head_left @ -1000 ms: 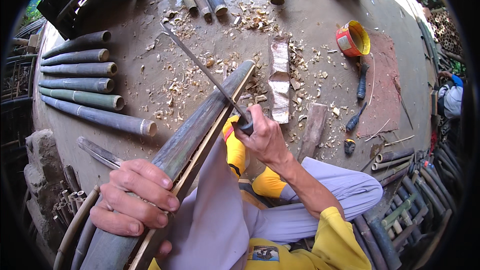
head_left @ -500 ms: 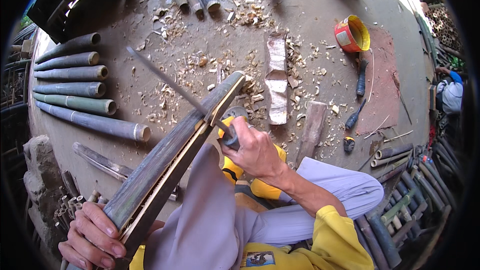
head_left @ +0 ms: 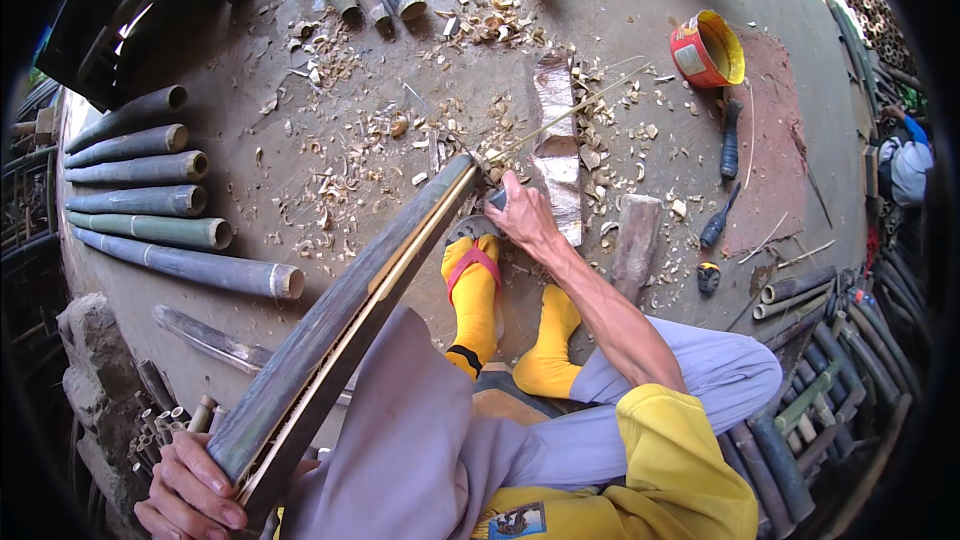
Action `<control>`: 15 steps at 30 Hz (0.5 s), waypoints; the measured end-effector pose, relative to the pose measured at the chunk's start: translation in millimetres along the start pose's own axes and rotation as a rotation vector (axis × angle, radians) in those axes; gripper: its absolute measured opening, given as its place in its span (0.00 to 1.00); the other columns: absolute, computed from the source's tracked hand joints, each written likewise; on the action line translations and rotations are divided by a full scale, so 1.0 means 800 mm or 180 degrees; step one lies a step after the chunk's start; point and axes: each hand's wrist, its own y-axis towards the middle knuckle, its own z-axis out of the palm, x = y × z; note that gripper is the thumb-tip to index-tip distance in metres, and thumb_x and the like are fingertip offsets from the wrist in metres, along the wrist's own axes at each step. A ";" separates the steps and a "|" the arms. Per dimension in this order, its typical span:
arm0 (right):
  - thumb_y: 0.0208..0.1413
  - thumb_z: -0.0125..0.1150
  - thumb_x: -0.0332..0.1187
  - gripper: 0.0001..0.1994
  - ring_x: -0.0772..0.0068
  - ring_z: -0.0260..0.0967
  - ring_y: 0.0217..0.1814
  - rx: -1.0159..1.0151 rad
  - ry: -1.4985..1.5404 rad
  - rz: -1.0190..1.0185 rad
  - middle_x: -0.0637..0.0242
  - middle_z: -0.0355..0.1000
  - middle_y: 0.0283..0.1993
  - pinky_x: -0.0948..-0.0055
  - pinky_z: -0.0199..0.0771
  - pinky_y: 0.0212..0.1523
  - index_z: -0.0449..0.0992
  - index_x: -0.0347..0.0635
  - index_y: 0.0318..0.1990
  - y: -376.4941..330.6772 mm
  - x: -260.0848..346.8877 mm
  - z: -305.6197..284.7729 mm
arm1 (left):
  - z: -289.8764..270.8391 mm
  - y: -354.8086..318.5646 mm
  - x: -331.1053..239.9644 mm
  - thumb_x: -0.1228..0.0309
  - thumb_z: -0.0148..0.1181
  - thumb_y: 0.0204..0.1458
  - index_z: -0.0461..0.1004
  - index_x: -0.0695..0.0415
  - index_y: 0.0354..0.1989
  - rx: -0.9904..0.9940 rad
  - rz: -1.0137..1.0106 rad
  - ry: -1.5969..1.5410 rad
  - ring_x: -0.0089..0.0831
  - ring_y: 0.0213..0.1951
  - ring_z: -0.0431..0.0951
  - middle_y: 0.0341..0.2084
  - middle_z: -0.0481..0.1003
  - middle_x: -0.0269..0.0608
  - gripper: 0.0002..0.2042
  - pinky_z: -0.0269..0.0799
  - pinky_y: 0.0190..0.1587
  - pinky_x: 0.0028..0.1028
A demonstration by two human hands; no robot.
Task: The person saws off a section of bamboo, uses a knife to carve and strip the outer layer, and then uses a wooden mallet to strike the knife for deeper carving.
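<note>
Messily, shavings [head_left: 592,157] flank notched blk [head_left: 558,183] nr R hand [head_left: 525,216].

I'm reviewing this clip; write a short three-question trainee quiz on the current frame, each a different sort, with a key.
1. True or false: the left grip is empty.
2. How many bamboo poles lie in the row at the picture's left, round ends facing right?
3. What does the right grip hold? A) a bucket B) a dark handle C) a sandal

Key: 1. False; it holds the near end of the bamboo piece. 2. Six. 3. B.
</note>
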 end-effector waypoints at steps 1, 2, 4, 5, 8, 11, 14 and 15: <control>0.48 0.63 0.37 0.20 0.39 0.73 0.30 -0.0022 0.0045 -0.0018 0.41 0.72 0.24 0.51 0.74 0.27 0.60 0.34 0.38 0.002 0.000 0.002 | 0.005 -0.003 0.007 0.63 0.65 0.43 0.61 0.60 0.45 -0.0040 -0.0009 0.0034 0.37 0.38 0.76 0.35 0.73 0.45 0.24 0.68 0.46 0.37; 0.49 0.63 0.37 0.20 0.40 0.74 0.30 -0.0038 0.0074 -0.0001 0.41 0.72 0.24 0.51 0.74 0.26 0.60 0.34 0.38 -0.004 -0.004 0.005 | 0.008 -0.008 0.017 0.63 0.65 0.43 0.61 0.60 0.45 -0.0109 -0.0056 0.0085 0.37 0.38 0.76 0.35 0.73 0.46 0.24 0.68 0.46 0.38; 0.49 0.63 0.38 0.20 0.42 0.74 0.30 -0.0040 0.0094 -0.0014 0.40 0.72 0.25 0.53 0.75 0.27 0.61 0.34 0.38 -0.003 -0.006 0.007 | 0.022 -0.016 0.053 0.63 0.64 0.44 0.61 0.61 0.46 -0.0274 -0.0185 0.0248 0.38 0.39 0.76 0.35 0.73 0.47 0.24 0.68 0.47 0.38; 0.49 0.63 0.39 0.20 0.42 0.74 0.30 -0.0179 0.0157 -0.0035 0.40 0.72 0.25 0.54 0.75 0.27 0.61 0.34 0.38 -0.005 -0.009 0.003 | 0.036 -0.018 0.078 0.63 0.64 0.44 0.61 0.61 0.46 -0.0311 -0.0259 0.0296 0.38 0.39 0.76 0.35 0.73 0.48 0.24 0.69 0.47 0.39; 0.49 0.63 0.39 0.20 0.48 0.76 0.30 -0.0312 0.0614 -0.0118 0.43 0.73 0.27 0.57 0.75 0.29 0.63 0.33 0.39 -0.021 0.018 0.004 | 0.060 -0.048 0.137 0.64 0.63 0.45 0.61 0.62 0.46 -0.0609 -0.0607 0.0627 0.39 0.39 0.76 0.36 0.73 0.50 0.24 0.69 0.48 0.40; 0.49 0.63 0.38 0.20 0.55 0.76 0.29 -0.0718 0.1063 0.0099 0.47 0.74 0.27 0.61 0.75 0.28 0.65 0.32 0.41 -0.039 0.051 -0.035 | 0.085 -0.070 0.211 0.64 0.62 0.45 0.61 0.63 0.47 -0.0780 -0.0927 0.0516 0.40 0.40 0.76 0.36 0.73 0.51 0.24 0.69 0.49 0.40; 0.48 0.64 0.37 0.19 0.62 0.76 0.27 -0.0837 0.0944 0.0019 0.51 0.75 0.26 0.67 0.75 0.27 0.66 0.33 0.40 -0.054 0.055 -0.067 | 0.056 -0.025 0.227 0.64 0.61 0.46 0.61 0.63 0.47 -0.1290 -0.1092 0.0287 0.41 0.41 0.76 0.37 0.73 0.53 0.24 0.69 0.49 0.41; 0.48 0.64 0.37 0.19 0.62 0.76 0.27 -0.0919 0.0933 -0.0009 0.52 0.75 0.25 0.67 0.74 0.26 0.66 0.33 0.40 -0.061 0.046 -0.074 | 0.041 0.008 0.222 0.65 0.60 0.47 0.64 0.65 0.42 -0.1558 -0.1359 0.0109 0.40 0.33 0.78 0.32 0.74 0.52 0.19 0.75 0.40 0.37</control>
